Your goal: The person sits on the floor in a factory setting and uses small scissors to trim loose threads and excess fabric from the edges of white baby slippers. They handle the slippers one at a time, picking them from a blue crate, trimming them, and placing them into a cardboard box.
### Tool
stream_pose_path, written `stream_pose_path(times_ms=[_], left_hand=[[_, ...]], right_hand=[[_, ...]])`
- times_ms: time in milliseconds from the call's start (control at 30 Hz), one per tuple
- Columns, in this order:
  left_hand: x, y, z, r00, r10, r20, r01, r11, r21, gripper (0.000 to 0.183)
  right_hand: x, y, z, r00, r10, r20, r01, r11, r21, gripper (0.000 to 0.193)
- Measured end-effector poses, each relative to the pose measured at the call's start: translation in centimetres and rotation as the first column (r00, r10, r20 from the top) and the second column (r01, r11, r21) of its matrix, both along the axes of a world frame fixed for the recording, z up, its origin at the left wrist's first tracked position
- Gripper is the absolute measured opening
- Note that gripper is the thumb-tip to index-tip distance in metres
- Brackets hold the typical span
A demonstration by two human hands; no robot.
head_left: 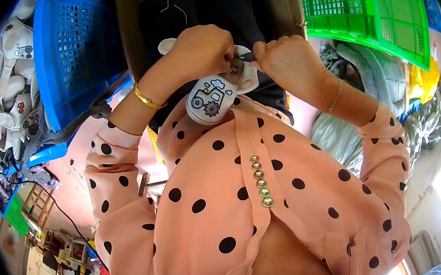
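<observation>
Both hands are up at chest height on one small white baby shoe (210,100) with a printed tractor on its toe. The left hand (202,51) has its grip closed on the shoe's upper edge; the right hand (288,58) pinches the opposite side, fingers shut on the opening. The work at that opening looks unfinished, though the fingers hide it. A heap of matching shoes (7,79) lies beside a blue crate (74,51); a green crate (367,4) sits right.
</observation>
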State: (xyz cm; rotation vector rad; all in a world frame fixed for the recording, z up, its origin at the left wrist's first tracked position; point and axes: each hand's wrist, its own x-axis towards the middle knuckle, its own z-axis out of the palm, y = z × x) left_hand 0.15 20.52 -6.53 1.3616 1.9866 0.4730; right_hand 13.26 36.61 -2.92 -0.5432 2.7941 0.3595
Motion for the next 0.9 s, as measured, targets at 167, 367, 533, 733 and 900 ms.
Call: stream_pose_path(times_ms=[167, 367, 533, 733, 900], left_hand=[[-0.1, -0.3, -0.7, 0.999, -0.005, 0.048, 0.004, 1.0, 0.006, 0.015], [0.1, -1.2, -1.3, 0.994, 0.062, 0.085, -0.065, 0.997, 0.032, 0.015], [0.4, -1.5, -1.6, 0.992, 0.093, 0.084, -0.094, 0.995, 0.012, 0.016], [0.8, -1.5, -1.6, 0.996, 0.085, 0.021, -0.086, 0.996, 0.013, 0.016], [1.1, -1.2, -1.3, 0.998, 0.065, -0.014, -0.065, 0.998, -0.002, 0.014]], right_hand=[[-0.4, -0.3, -0.6, 0.999, 0.037, 0.027, -0.037, 0.999, -0.009, 0.011], [-0.9, -1.0, -1.5, 0.998, 0.053, 0.047, -0.054, 0.998, 0.027, 0.008], [-1.4, -2.1, -1.5, 0.993, 0.035, 0.114, -0.047, 0.993, 0.109, 0.007], [-1.7, -2.2, -2.0, 0.987, 0.051, 0.153, -0.065, 0.994, 0.088, 0.008], [-1.5, -2.4, -2.3, 0.994, 0.043, 0.104, -0.05, 0.997, 0.061, 0.006]])
